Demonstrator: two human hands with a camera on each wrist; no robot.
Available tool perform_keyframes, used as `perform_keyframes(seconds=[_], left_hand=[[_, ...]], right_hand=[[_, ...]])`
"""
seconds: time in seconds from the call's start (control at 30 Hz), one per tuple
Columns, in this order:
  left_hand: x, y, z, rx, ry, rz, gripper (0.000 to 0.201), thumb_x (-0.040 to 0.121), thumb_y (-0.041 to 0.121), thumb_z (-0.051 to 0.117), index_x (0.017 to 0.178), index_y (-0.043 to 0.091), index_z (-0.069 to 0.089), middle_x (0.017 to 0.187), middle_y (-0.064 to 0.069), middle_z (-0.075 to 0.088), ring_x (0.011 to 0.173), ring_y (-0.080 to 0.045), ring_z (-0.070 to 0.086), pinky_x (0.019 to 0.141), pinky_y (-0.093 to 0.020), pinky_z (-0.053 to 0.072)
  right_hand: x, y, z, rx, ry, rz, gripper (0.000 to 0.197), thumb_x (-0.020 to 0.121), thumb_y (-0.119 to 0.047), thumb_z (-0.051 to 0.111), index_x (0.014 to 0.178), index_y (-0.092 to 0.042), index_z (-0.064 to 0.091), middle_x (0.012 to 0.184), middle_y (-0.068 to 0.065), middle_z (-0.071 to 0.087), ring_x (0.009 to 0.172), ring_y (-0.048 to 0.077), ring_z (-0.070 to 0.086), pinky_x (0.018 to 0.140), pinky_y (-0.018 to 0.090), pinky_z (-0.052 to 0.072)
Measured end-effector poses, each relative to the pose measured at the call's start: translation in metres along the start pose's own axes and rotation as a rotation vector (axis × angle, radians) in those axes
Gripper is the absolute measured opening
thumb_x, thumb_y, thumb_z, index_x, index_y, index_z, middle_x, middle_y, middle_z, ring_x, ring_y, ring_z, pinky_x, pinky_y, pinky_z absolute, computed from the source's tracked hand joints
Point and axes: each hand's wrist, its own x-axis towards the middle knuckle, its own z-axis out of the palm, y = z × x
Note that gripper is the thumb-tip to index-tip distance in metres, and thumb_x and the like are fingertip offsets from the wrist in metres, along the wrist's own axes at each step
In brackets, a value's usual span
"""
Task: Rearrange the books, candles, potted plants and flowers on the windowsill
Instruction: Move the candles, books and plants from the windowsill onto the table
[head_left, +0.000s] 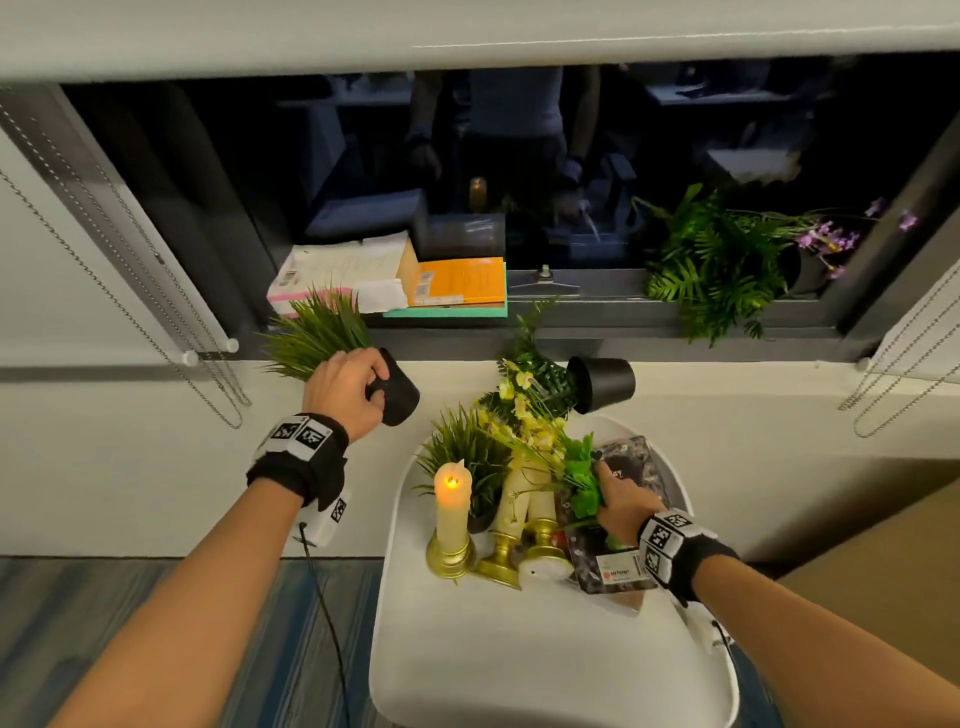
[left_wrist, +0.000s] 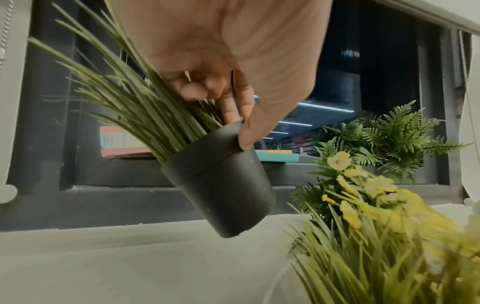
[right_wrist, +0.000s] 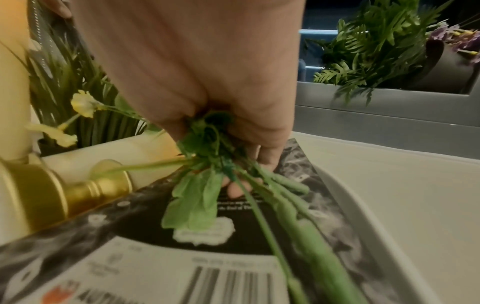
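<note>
Two hands at work in the head view. Left of centre, the left hand (head_left: 349, 384) wrapped round the rim of a black pot of grass (head_left: 397, 387), tilted with the blades aimed toward the upper left, held in the air in front of the windowsill (head_left: 597, 312). Lower right of centre, the right hand (head_left: 621, 501) closed round the stems of a bunch of yellow flowers (head_left: 530, 431), above a dark book (head_left: 618, 566) on a white chair seat (head_left: 519, 649). On the same seat, a lit candle (head_left: 453, 506) upright in a gold holder, two more candles (head_left: 524, 499) leaning beside it, another grass pot (head_left: 470, 460) behind. At the seat's far edge, a fern pot (head_left: 602, 384) tipped on its side. On the sill, stacked books (head_left: 457, 283) at centre, a fern with purple flowers (head_left: 727, 260) at upper right.

In the left wrist view, fingers (left_wrist: 228, 105) and thumb pinching the pot (left_wrist: 223, 185) rim at centre, pot slanted, clear of any surface. Yellow flowers (left_wrist: 363, 189) at lower right, books (left_wrist: 122, 142) on the sill at left.

In the right wrist view, hand (right_wrist: 207, 72) gripping green stems (right_wrist: 259, 195) at centre, one fingertip showing close over the book cover (right_wrist: 155, 257); contact unclear. Gold candle holder (right_wrist: 78, 195) lying at left.
</note>
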Motion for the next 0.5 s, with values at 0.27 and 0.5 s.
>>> perform_keyframes(seconds=[0.27,0.5], left_hand=[[-0.01,0.005,-0.009,-0.011,0.027,0.009,0.021,0.073,0.006,0.068,0.088,0.017,0.058,0.079,0.0,0.056,0.08,-0.022,0.054,0.066,-0.032,0.044],[-0.008,0.007,-0.009,-0.017,0.022,0.0,0.022,0.074,0.007,0.069,0.089,0.018,0.057,0.08,0.003,0.054,0.081,-0.019,0.053,0.067,-0.03,0.044]], right_hand=[[0.015,-0.006,-0.017,-0.039,0.012,-0.055,0.058,0.08,-0.036,0.061,0.125,-0.017,0.03,0.121,0.013,0.06,0.104,0.031,0.061,0.085,0.039,0.048],[0.019,-0.002,-0.017,-0.175,-0.044,-0.078,0.053,0.072,-0.045,0.062,0.12,-0.027,0.047,0.116,0.005,0.062,0.106,0.028,0.061,0.093,0.041,0.05]])
